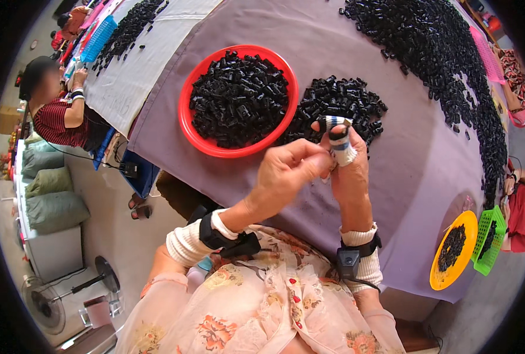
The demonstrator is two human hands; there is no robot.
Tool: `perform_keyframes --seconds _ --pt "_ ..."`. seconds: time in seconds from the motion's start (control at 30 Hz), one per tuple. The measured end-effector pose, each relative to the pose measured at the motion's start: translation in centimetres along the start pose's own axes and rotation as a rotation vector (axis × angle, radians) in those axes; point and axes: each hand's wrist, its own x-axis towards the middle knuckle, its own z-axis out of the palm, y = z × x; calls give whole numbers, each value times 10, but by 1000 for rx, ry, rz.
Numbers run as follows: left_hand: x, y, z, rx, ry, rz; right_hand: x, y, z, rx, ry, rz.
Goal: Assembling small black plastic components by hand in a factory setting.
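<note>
Both hands' grip [327,154] pinched, black parts [342,103] behind

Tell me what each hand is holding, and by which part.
The left hand and right hand are pinched together above the purple tablecloth. Whatever sits in that grip is hidden, so neither the thing nor the place of hold can be told.

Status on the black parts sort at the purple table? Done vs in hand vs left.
Looks done, as a guess: the red bowl is heaped with black parts. In hand: the left hand and the right hand, its fingers taped, meet over something too small to make out. Left: a loose pile beside the bowl and a long band of parts along the far side of the purple table.
</note>
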Motion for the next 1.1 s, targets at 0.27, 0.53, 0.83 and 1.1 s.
perform_keyframes --seconds 0.27,0.53,0.83,1.1 --pt "6 -10 -22 -862 -292 -285 -5 -4 -2 15 36 37" --pt "5 -14 -28 -801 -220 -279 -10 -2 -16 103 -29 72" --pt "7 -19 -42 -676 2 -298 -11 -5 -43 -55 10 36" --pt "-3 -15 -43 -659 2 -293 -16 -7 -54 -126 32 -10"
